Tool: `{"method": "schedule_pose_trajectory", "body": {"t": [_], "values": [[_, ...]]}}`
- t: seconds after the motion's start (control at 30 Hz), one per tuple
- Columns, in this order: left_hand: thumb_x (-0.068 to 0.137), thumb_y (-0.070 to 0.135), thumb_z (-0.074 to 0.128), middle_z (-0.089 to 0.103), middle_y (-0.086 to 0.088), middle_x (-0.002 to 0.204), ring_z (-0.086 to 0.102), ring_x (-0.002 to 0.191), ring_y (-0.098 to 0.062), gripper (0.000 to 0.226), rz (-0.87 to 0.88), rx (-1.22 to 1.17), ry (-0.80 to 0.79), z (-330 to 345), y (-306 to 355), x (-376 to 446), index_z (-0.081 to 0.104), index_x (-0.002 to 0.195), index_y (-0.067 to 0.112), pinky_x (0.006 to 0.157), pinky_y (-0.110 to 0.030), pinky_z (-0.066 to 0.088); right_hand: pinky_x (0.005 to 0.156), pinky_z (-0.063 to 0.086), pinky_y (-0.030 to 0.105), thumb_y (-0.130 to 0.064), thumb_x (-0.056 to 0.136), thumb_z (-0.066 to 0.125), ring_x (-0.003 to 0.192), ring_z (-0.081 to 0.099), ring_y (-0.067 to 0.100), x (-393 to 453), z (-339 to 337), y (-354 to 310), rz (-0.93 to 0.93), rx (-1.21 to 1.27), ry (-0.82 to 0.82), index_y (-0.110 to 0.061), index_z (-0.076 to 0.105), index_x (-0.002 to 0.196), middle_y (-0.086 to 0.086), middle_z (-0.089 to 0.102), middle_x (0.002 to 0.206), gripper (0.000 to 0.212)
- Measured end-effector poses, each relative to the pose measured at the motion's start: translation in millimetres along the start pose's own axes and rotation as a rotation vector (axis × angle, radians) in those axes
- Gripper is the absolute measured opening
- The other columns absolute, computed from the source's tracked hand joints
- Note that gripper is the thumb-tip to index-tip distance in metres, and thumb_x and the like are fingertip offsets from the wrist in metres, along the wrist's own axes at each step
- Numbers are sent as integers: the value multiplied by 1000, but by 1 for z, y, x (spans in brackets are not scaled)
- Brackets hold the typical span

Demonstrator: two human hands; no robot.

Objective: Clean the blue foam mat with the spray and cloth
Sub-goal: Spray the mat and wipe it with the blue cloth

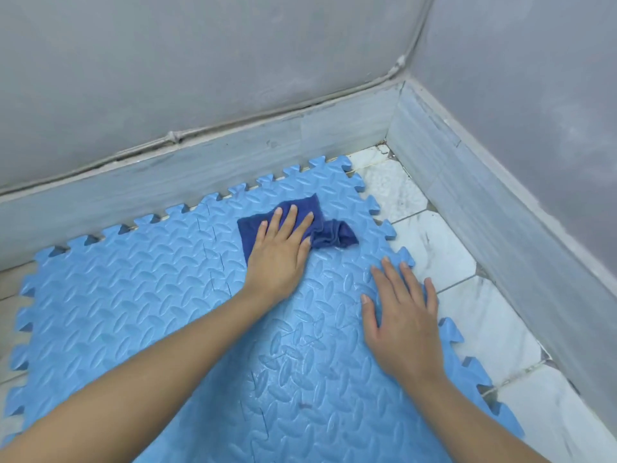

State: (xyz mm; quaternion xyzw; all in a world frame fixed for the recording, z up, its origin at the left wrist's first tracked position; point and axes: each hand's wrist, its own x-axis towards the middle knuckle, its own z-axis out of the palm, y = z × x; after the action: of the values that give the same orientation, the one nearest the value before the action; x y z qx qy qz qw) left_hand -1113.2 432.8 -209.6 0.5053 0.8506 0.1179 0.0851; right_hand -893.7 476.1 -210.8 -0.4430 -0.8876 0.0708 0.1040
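Wiping step: left hand (278,252) presses flat, fingers spread, on the dark blue cloth (300,225) atop the blue foam mat (150,289); right hand (402,325), open and empty, steadies the mat's near edge. Next, I judge, sweep toward unwiped tiles; no spray bottle visible.

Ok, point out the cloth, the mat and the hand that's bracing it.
dark blue cloth (337,232), head view: bunched end right of the fingers.
blue foam mat (133,295), head view: bare textured surface.
right hand (402,324), head view: back of hand.
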Motion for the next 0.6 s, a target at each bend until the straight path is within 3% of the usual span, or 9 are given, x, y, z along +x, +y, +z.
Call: {"method": "schedule_pose_trajectory", "body": {"t": [0.13,0.23,0.3,0.43,0.53,0.6], "values": [[102,41,16,5,0,161,-4,148,-23,51,-124,-42,-47,3,38,82,13,152,29,119,-42,-2,116,23,53,-39,94,38,143,35,24,0,-1,0,3,31,-5,-17,55,135,0,46,150,49],[102,43,18,4,2,161,-3,148,-21,51,95,3,-126,3,51,78,12,152,32,119,-40,-1,115,24,53,-38,94,38,142,37,24,0,-1,1,8,56,-2,-17,56,133,-1,47,150,49],[101,45,19,3,5,161,-2,148,-19,52,179,26,-145,-3,27,44,12,151,35,119,-39,1,115,24,53,-38,94,36,141,38,24,1,-3,0,4,56,-11,-17,57,133,-1,47,149,49],[97,54,10,-2,14,160,-8,147,-11,54,124,11,-179,-27,-60,-89,10,150,43,120,-36,2,115,24,53,-38,95,35,141,38,25,1,-5,1,1,51,-25,-17,55,134,0,47,150,49],[100,48,15,19,1,159,3,148,-20,53,163,115,-219,-40,-96,-202,14,151,34,117,-36,6,115,24,53,-36,94,38,141,39,25,0,-5,2,9,53,-23,-16,55,133,0,47,149,47],[100,44,18,29,-6,155,11,147,-26,53,265,206,-266,-37,-90,-230,17,152,29,115,-40,12,116,22,53,-35,94,39,141,37,25,-1,-4,2,11,66,-36,-17,54,134,0,46,149,46]]}}
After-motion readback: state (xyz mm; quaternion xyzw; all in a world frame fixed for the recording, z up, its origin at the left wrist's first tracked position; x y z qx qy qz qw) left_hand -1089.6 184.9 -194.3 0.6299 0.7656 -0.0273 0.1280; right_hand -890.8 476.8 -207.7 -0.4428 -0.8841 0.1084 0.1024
